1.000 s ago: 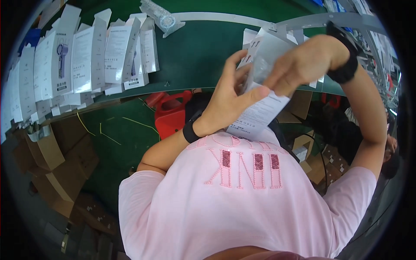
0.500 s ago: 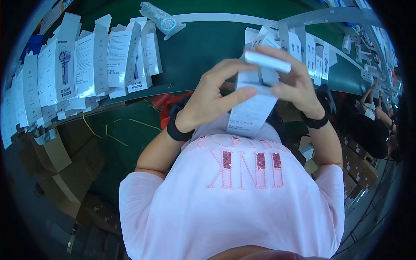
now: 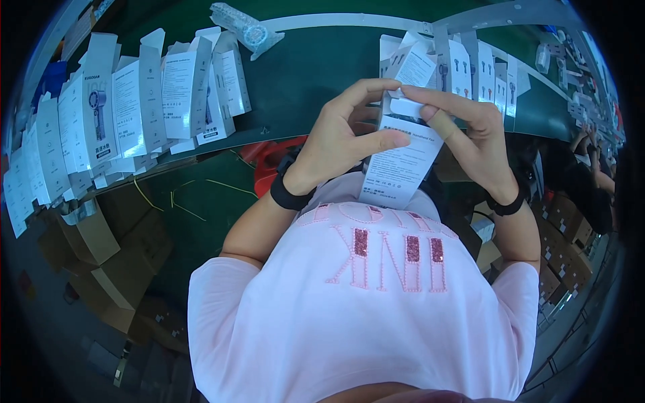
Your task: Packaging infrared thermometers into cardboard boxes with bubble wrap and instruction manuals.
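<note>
A white printed fan box [image 3: 403, 158] stands tilted in front of my chest, its top end turned away from me. My left hand [image 3: 339, 138] grips it from the left, thumb on the printed face and fingers along the far side. On the right, my right hand [image 3: 470, 131] has its fingers at the top flap, with the thumb pressed near the upper corner. The flap lies folded down over most of the opening. Whatever is inside the box is hidden.
Rows of upright white fan boxes [image 3: 138, 101] line the green table [image 3: 302, 74] on the left, more boxes [image 3: 463, 70] at the back right. A bubble-wrapped fan [image 3: 248, 30] lies at the far edge. Brown cartons [image 3: 101, 248] sit below left. Another person [image 3: 578, 181] is at the right.
The box's top flap, raised before, is now folded down onto the opening. My right fingers have moved onto the top edge, and the box's printed face shows more plainly.
</note>
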`<action>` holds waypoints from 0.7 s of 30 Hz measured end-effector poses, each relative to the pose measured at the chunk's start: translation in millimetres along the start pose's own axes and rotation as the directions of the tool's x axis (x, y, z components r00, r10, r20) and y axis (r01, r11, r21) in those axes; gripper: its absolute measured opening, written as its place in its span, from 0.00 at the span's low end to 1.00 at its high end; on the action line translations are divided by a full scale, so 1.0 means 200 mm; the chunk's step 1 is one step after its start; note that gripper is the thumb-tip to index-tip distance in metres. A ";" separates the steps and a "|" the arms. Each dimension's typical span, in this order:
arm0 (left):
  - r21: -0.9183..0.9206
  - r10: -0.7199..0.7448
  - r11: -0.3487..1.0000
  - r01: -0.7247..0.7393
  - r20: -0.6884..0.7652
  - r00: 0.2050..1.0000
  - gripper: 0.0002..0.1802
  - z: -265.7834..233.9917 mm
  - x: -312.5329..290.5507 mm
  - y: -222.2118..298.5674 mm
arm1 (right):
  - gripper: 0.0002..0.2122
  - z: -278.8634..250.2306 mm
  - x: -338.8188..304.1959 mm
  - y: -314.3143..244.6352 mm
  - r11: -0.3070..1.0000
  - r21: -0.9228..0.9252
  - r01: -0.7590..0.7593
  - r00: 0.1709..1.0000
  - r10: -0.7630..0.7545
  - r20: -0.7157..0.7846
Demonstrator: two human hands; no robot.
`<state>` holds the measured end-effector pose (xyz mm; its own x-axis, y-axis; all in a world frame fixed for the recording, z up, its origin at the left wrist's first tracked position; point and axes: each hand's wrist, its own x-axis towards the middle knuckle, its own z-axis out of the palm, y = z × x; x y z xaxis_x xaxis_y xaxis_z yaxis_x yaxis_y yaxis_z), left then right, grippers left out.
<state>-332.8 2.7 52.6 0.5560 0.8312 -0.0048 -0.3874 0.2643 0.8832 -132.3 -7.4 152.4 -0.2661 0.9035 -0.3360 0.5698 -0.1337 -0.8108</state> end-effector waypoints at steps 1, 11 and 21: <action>-0.058 -0.030 0.998 0.031 0.020 0.999 0.33 0.01 0.01 0.00 | 0.13 -0.01 0.00 0.01 1.000 0.001 -0.001 1.000 0.001 -0.004; -0.006 -0.052 0.999 0.052 0.042 0.998 0.29 0.15 0.09 -0.07 | 0.21 0.05 -0.21 0.22 0.950 0.153 0.272 0.948 -0.238 -0.210; 0.124 -0.133 0.986 0.113 0.173 0.976 0.26 0.56 0.41 -0.21 | 0.30 -0.27 -0.41 0.51 0.944 0.328 0.044 0.903 0.103 -0.418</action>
<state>-189.2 4.7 66.5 0.7212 0.6915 -0.0412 -0.2285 0.2936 0.9282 -9.6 -72.2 122.4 0.1436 0.9718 -0.1870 0.2710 -0.2204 -0.9370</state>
